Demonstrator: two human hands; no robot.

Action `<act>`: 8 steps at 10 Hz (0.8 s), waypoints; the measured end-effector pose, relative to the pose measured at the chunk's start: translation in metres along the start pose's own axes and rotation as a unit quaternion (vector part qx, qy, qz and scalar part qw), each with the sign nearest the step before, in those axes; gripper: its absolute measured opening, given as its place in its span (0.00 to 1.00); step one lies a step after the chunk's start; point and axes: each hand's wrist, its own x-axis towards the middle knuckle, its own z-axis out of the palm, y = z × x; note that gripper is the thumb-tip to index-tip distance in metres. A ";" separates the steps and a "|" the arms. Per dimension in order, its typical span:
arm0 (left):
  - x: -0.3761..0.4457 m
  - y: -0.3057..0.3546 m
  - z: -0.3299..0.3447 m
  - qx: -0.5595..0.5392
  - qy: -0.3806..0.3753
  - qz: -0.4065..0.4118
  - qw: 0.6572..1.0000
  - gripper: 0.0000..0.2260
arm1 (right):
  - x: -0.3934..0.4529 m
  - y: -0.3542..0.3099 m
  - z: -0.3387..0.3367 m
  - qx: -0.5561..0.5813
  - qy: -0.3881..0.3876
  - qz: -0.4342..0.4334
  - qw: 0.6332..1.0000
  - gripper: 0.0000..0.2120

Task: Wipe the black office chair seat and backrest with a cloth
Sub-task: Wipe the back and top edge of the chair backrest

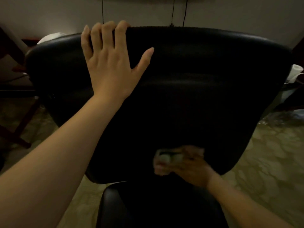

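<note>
Head view looks down on the black chair, whose backrest [189, 83] fills the middle of the dim scene, with the front of the seat [148, 209] showing near the bottom edge. The left hand [111, 63] lies on the upper left of the backrest, its four fingers [105, 32] hooked over the top edge and the thumb spread out flat to the right against the padding; the bare forearm runs down to the near left corner. The right hand [189, 167] is low on the backrest, just above the gap to the seat, and is blurred; it is closed around a pale bunched cloth [166, 160] that it presses against the lower part of the backrest. How much of the cloth touches the padding cannot be told through the blur. Behind the chair stands a light wall [49, 14] with thin dark cords [185, 10] hanging down it. A white roll [297, 73] sits at the far right, and dark wooden furniture [14, 89] stands at the left on a pale patterned floor [271, 153].
</note>
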 end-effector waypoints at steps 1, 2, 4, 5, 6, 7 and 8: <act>0.001 0.001 0.001 -0.003 0.003 0.005 1.000 0.30 | 0.019 0.042 -0.006 0.240 0.143 0.059 0.958 0.25; 0.003 0.002 0.002 -0.001 -0.001 0.002 1.000 0.30 | 0.058 0.030 -0.013 0.114 0.146 0.199 0.962 0.24; 0.000 0.000 -0.002 -0.002 -0.007 -0.003 1.000 0.30 | 0.094 -0.072 0.004 0.102 0.004 -0.014 0.995 0.23; 0.000 0.000 -0.004 -0.006 -0.006 0.003 1.000 0.30 | 0.059 -0.055 0.016 0.057 -0.059 -0.111 0.990 0.24; 0.000 0.001 -0.003 -0.011 -0.008 0.003 1.000 0.30 | 0.034 -0.014 0.003 0.071 -0.033 -0.062 0.995 0.28; -0.001 0.000 0.000 -0.006 0.001 -0.001 1.000 0.30 | 0.052 0.019 -0.028 0.095 0.092 0.098 0.986 0.22; 0.002 0.000 -0.002 -0.016 -0.016 0.001 1.000 0.30 | 0.056 0.014 -0.030 0.067 0.121 0.143 0.980 0.21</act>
